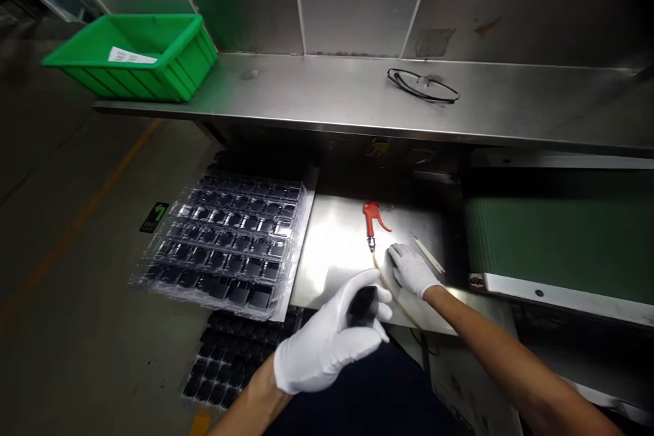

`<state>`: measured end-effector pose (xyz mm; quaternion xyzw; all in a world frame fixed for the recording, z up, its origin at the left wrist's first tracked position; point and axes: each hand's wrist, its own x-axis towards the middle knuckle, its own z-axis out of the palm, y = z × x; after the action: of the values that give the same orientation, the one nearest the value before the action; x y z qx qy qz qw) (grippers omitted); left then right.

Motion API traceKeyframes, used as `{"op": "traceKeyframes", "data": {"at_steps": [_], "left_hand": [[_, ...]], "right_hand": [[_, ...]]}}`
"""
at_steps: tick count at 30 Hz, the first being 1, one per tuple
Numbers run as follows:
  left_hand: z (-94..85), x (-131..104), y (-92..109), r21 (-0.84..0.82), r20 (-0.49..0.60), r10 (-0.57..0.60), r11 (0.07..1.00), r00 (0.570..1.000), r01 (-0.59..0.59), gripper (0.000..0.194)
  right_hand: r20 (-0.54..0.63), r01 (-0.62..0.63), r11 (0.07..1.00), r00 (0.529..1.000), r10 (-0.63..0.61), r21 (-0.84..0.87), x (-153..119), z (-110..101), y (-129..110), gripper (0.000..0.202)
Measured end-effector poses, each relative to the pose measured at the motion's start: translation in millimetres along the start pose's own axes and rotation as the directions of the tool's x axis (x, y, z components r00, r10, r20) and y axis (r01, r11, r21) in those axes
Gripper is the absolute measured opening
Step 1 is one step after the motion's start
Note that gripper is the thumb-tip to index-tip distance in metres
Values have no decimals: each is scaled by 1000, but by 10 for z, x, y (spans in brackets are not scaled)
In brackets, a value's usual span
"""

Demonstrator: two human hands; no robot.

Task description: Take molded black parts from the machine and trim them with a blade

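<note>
My left hand, in a white glove, is raised over the table's front edge and closed around a small dark, flat piece. Fingers and thumb grip that piece by its edges. Also gloved, my right hand rests on the metal tabletop with its fingers stretched out and holds nothing visible. Just beyond its fingertips lies a red air blow gun, whose thin yellowish hose runs past the hand toward the front edge. A slim white tool, possibly tweezers, lies right of that hand.
Stacked clear plastic trays with dark square pieces stand at the left; more trays sit lower down. A green conveyor belt runs at the right. The steel shelf above carries a green bin and glasses.
</note>
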<state>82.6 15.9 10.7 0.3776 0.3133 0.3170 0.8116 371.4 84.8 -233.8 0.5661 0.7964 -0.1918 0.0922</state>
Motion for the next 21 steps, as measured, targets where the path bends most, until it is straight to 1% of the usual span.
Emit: {"op": "traceKeyframes", "data": {"at_steps": [2,3,4,5,7,8,9,10,11,13,15,17,18,19,20,21], "left_hand": [[16,-14,-39,85,19,-21,996,1000,20,72],[25,-15,-70,136,17,-44,990,999,41,67],[37,-10,-104,175,10,-65,983,998,62,64],[55,-1,-142,189,0,-83,979,997,81,64],[104,28,-215,145,-20,-130,981,991,132,75],[135,45,-248,109,-36,-156,981,987,159,83],[169,61,-276,84,-61,-172,981,983,177,89],[204,74,-298,81,-98,-181,979,979,189,94],[243,86,-314,99,-141,-183,975,973,198,96],[326,103,-327,133,-211,-172,970,962,203,96],[401,126,-335,126,-235,-174,970,956,207,97],[422,169,-374,107,-239,-200,967,950,231,93],[392,202,-418,117,-263,-214,961,941,251,87],[329,244,-483,146,-312,-225,949,923,281,81],[228,299,-572,188,-385,-230,929,894,319,74],[92,373,-684,232,-484,-222,900,847,368,67]], "right_hand": [[-65,-49,999,997,50,9,-60,-60,16,35],[-100,-115,993,988,116,15,-76,-87,50,33],[-131,-203,979,970,205,23,-81,-108,101,31],[-152,-303,952,940,305,35,-77,-120,167,30],[-150,-484,873,860,488,65,-47,-112,318,30],[-128,-547,833,824,553,78,-27,-93,392,29],[-101,-589,803,797,596,89,-7,-68,458,28],[-75,-615,783,780,622,98,11,-41,513,28],[-55,-626,772,772,633,106,25,-16,555,28],[-34,-615,779,781,623,124,39,10,597,30],[-34,-588,795,801,598,149,35,-14,571,30],[-62,-557,809,816,575,188,-8,-109,459,27],[-87,-535,817,823,562,217,-56,-189,370,26],[-122,-500,829,833,539,250,-127,-291,262,26],[-163,-455,844,844,510,284,-216,-413,144,26],[-213,-390,865,859,466,316,-317,-550,25,28]]}}
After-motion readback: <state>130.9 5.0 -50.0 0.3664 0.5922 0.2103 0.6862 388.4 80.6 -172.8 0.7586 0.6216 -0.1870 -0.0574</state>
